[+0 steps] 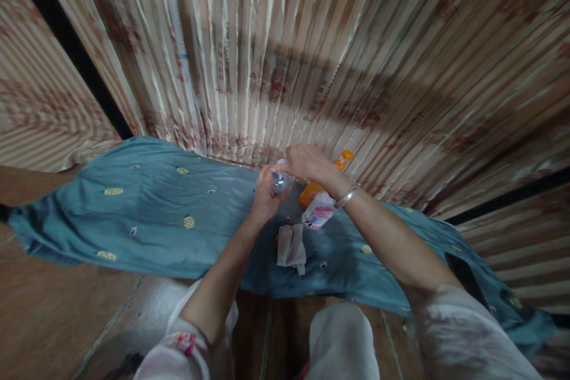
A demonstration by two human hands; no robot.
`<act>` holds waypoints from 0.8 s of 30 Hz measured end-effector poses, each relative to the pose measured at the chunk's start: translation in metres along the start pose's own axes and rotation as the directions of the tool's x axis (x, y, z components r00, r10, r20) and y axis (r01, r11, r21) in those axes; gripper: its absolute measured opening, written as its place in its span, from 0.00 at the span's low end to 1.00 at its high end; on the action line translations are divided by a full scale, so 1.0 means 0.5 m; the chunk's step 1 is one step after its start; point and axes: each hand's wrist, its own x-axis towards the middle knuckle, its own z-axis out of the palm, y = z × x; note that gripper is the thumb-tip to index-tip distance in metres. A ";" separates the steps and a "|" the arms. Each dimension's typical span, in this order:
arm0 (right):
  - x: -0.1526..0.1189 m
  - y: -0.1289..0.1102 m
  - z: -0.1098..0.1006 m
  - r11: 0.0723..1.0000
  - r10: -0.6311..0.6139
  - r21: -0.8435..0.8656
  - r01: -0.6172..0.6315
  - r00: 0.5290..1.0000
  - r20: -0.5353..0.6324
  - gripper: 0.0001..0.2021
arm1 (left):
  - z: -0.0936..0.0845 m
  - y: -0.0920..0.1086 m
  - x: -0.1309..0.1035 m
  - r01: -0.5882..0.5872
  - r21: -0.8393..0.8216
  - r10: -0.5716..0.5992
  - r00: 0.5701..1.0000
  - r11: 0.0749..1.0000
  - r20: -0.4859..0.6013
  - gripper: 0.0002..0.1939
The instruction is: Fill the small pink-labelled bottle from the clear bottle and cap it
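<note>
My left hand is wrapped around a small clear bottle, held above the cloth. My right hand is closed at the bottle's top, where a bit of its white cap shows. The fingertips there are partly hidden. Just below my right wrist stands an orange bottle with an orange pump head, partly covered by my arm. In front of it is a white and pink packet. A folded pale tissue lies on the cloth nearer to me.
A teal cloth with yellow pineapple prints covers the long low surface. To the right, a dark flat object like a phone is partly behind my sleeve. A pleated curtain hangs right behind the surface, with dark poles at both sides.
</note>
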 end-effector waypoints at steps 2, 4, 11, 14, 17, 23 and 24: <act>-0.003 0.003 -0.007 0.999 -0.043 0.024 0.042 0.999 0.025 0.20 | -0.002 0.003 -0.001 -0.003 -0.001 0.003 1.000 1.000 0.022 0.39; -0.004 0.004 -0.012 0.996 -0.087 0.039 0.085 0.995 0.055 0.14 | -0.004 0.006 -0.001 -0.006 0.001 0.006 0.999 1.000 0.031 0.40; 0.006 -0.001 -0.001 0.995 -0.098 -0.017 0.100 0.993 0.059 0.12 | -0.003 0.006 0.002 -0.002 0.004 0.002 0.999 1.000 0.053 0.42; 0.004 -0.007 0.005 0.993 -0.105 -0.046 0.107 0.994 0.041 0.13 | -0.003 0.005 0.002 0.008 0.011 -0.009 0.999 1.000 0.035 0.41; -0.003 -0.013 0.010 0.991 -0.105 -0.077 0.106 0.994 0.021 0.16 | -0.003 0.004 0.001 -0.009 0.010 0.008 0.999 1.000 0.033 0.39; -0.019 -0.026 0.014 0.987 -0.079 -0.139 0.079 0.997 0.009 0.21 | -0.002 -0.001 0.001 -0.027 0.034 0.025 0.999 0.999 0.042 0.37; -0.020 -0.028 0.015 0.986 -0.073 -0.147 0.074 0.997 0.008 0.22 | -0.001 -0.002 0.000 -0.034 0.037 0.032 0.999 0.999 0.042 0.36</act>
